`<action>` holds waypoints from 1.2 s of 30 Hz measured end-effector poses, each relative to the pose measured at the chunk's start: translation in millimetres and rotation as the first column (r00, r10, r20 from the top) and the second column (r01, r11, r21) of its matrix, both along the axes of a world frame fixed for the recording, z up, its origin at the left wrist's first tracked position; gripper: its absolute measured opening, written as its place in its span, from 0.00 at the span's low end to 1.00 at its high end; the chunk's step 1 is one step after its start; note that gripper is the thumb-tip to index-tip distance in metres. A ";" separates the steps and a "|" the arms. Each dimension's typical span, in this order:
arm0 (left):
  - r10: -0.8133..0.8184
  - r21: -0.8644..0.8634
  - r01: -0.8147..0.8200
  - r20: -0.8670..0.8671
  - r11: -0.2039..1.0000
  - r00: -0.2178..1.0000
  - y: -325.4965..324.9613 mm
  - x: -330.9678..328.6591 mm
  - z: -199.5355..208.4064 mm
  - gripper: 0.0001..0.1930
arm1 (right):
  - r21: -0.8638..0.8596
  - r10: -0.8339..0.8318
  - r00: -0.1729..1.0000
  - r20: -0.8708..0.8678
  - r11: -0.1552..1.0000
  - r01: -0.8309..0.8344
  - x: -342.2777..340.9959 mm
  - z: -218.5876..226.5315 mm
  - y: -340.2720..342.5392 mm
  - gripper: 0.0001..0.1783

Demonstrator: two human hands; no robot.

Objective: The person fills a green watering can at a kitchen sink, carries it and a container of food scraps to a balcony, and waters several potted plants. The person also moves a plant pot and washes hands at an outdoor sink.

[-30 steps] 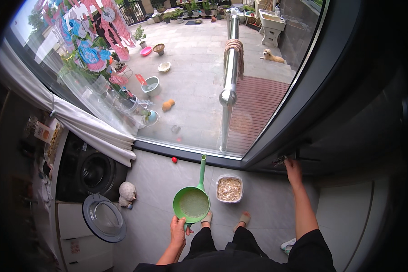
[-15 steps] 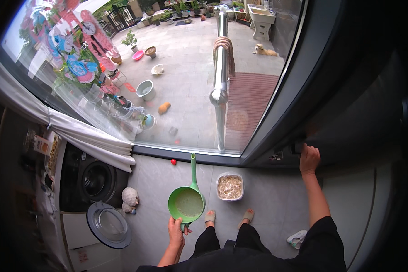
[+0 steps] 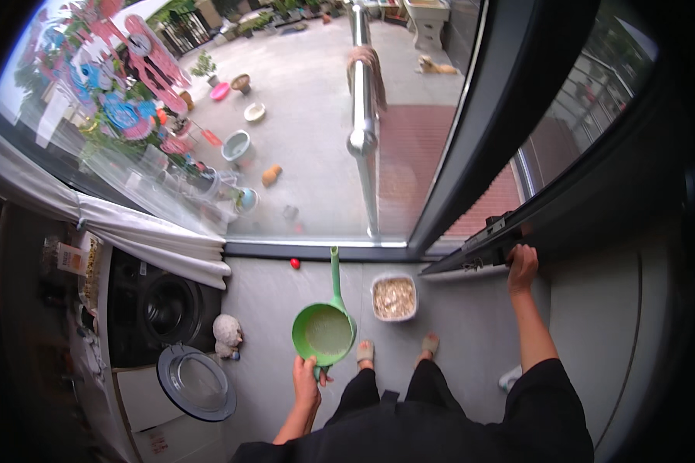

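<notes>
Low in front of me, my left hand (image 3: 307, 383) is closed around the handle of a green watering can (image 3: 302, 328). The can is open at the top, and its long spout points away toward the glass. Cloudy, pale contents show inside it. Off to the right, my right hand (image 3: 523, 266) grips the door handle (image 3: 508, 254), much of which my fingers hide. The dark-framed door (image 3: 587, 204) stands ajar, with a gap along its left edge showing reddish decking outside. A white tub (image 3: 394, 299) of pale, flaky bits rests on the floor beyond my feet.
A washing machine with its round door (image 3: 197, 382) swung wide stands at the left, beside a white plush toy (image 3: 228, 336). A small red object (image 3: 295, 263) lies near the sill (image 3: 316, 252). Outside are a steel railing (image 3: 361, 143), basins and a lying dog (image 3: 437, 67).
The door has swung inward from its frame, with my right hand on its handle. A gap to the outside now shows. The watering can stays in my left hand.
</notes>
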State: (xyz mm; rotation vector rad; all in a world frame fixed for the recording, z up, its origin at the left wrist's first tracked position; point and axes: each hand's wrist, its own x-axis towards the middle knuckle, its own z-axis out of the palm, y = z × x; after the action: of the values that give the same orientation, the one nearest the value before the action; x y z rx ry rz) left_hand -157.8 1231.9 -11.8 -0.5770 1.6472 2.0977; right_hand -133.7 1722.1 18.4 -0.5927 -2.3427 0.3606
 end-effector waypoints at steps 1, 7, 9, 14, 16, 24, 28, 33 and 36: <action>-0.039 -0.003 0.039 -0.029 0.999 0.999 -1.9 -2.1 -1.3 0.12 | 0.080 0.029 0.999 0.025 0.996 -0.031 12.7 3.8 -0.7 0.23; -0.115 -0.025 0.115 0.011 0.993 0.993 -26.7 -8.1 -19.2 0.11 | 0.110 0.093 0.973 0.213 0.987 -0.119 105.4 0.4 -17.5 0.16; -0.151 -0.023 0.151 0.023 0.988 0.988 -29.9 -11.4 -21.0 0.11 | 0.015 -0.074 0.990 0.122 0.997 0.073 153.9 -27.5 -19.5 0.12; -0.259 -0.034 0.259 0.017 0.965 0.966 -36.3 -24.2 -42.3 0.11 | 0.426 -0.418 0.800 0.431 0.876 0.229 325.0 -123.8 -4.2 0.18; -0.261 -0.059 0.263 0.036 0.963 0.965 -37.7 -24.6 -44.3 0.11 | -0.041 -0.489 0.860 0.144 0.865 0.499 323.8 -120.3 -45.7 0.18; -0.363 -0.085 0.371 0.099 0.925 0.926 -3.1 -31.7 -64.5 0.11 | -0.805 -0.341 0.867 0.364 0.354 0.477 295.1 -104.7 -227.6 0.14; -0.420 -0.128 0.430 0.100 0.894 0.902 15.4 -25.6 -72.6 0.13 | -0.904 -0.035 0.946 0.324 0.283 0.320 173.7 -161.1 -227.9 0.12; -0.450 -0.188 0.471 0.142 0.862 0.882 58.3 -11.3 -89.9 0.13 | -0.576 0.143 0.669 0.729 0.657 0.487 71.8 -321.4 -150.9 0.21; -0.476 -0.197 0.508 0.189 0.839 0.859 86.7 -10.8 -109.7 0.13 | -0.536 0.162 0.586 0.794 0.643 0.548 28.1 -408.4 -121.4 0.21</action>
State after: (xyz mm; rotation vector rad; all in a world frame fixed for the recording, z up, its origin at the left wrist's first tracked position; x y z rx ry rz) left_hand -168.6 1318.6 -121.5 -0.3047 1.7570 1.4694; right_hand -105.6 1600.7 -389.9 -1.7697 -2.8222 1.2047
